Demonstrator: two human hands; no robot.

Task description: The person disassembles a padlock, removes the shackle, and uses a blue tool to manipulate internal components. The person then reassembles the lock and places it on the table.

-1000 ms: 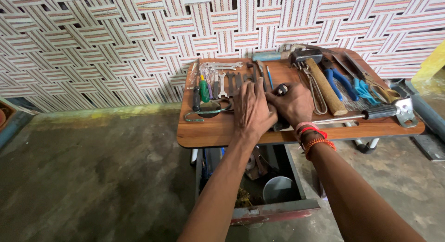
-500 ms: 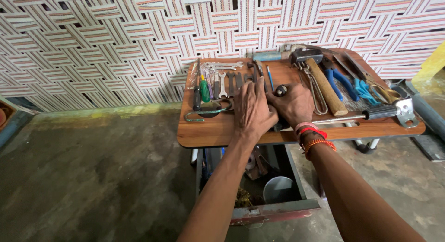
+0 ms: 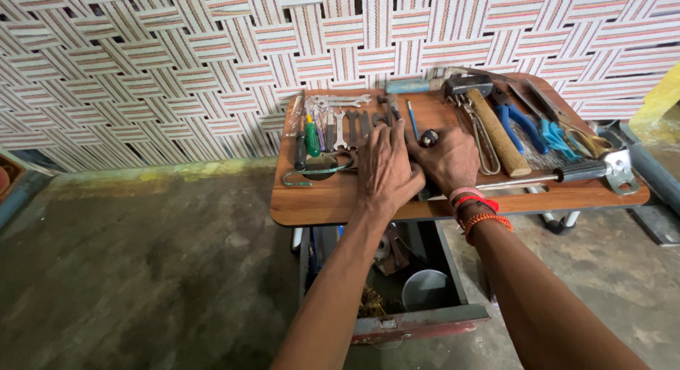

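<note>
Flat on the surface (image 3: 333, 200): left hand (image 3: 386, 168), fingers (image 3: 377, 135) spread and released, pressing on a row of dark wrenches (image 3: 348, 127) lying just beyond the fingertips. Touching it on the right: right hand (image 3: 448, 161), fingers curled around a small dark round-headed tool (image 3: 428, 137), clenched loosely; how firmly, cannot tell. Red and orange bracelets (image 3: 476, 207) on that wrist. Just left of the left fingers: green-handled screwdriver (image 3: 312, 142) and a bent metal clamp (image 3: 319, 168). Farther beyond: silver spanners (image 3: 343, 100). Right of the right fingers: wooden-handled hammer (image 3: 496, 129), wire loop beside it, blue-handled pliers (image 3: 520, 122), a long black-handled bar (image 3: 567, 174) near the front edge. Below the wrists: open red metal box (image 3: 418, 320) holding a grey round container (image 3: 425, 288). Behind everything: woven striped wall (image 3: 177, 58); underneath: concrete floor (image 3: 127, 271).
</note>
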